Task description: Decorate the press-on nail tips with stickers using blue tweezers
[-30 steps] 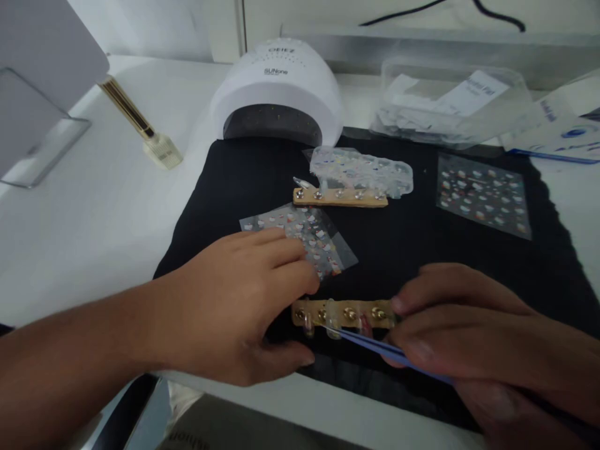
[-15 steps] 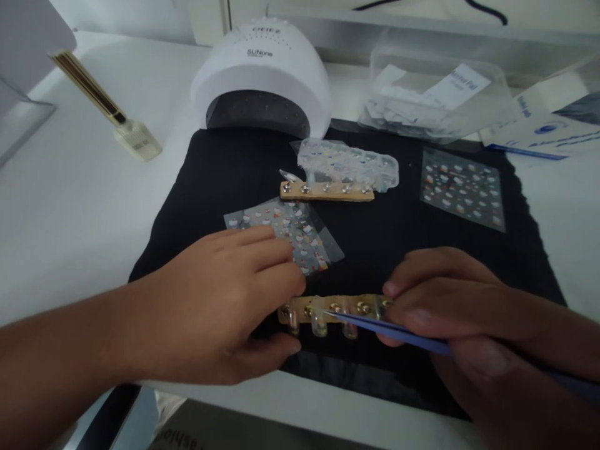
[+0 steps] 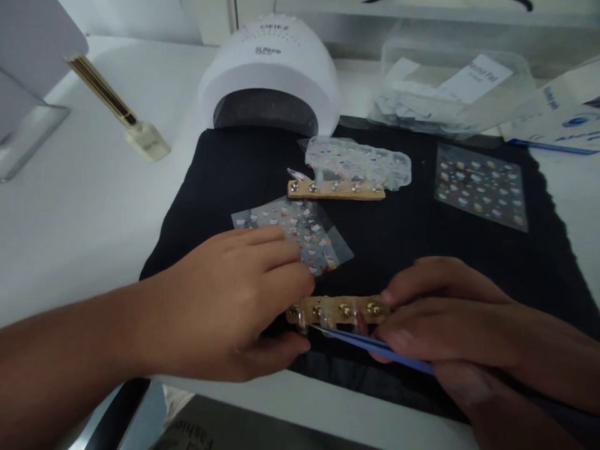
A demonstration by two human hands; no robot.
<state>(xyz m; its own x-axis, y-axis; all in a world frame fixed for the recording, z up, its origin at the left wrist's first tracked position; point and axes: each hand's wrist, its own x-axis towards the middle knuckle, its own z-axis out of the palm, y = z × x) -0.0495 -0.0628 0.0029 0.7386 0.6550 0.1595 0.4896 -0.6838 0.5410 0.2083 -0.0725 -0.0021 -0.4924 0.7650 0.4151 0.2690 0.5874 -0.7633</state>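
Observation:
A wooden nail display strip (image 3: 345,310) with metal studs lies low in the middle of the view, and clear false nails (image 3: 328,319) jut from it toward me. At its left end, my left hand (image 3: 234,300) is closed, with fingers and thumb on either side of it. My right hand (image 3: 445,312) is wrapped round a pair of blue tweezers (image 3: 375,349). The tweezers' tips lie over the clear nails near my left thumb, though I cannot tell whether they touch. Right-hand fingers also cover the strip's right end.
Beyond the hands lie sticker sheets (image 3: 309,234), a second wooden strip (image 3: 335,190) and a clear tray (image 3: 359,161) on a black cloth (image 3: 398,231). Behind stand a white nail lamp (image 3: 272,75) and a plastic box (image 3: 450,94). Another sticker sheet (image 3: 480,186) is at right, a reed bottle (image 3: 147,139) at left.
The tweezers' tips have moved down from the strip's wood toward the clear nails, nearer my left thumb. My left hand keeps its hold. The whole view has shifted slightly.

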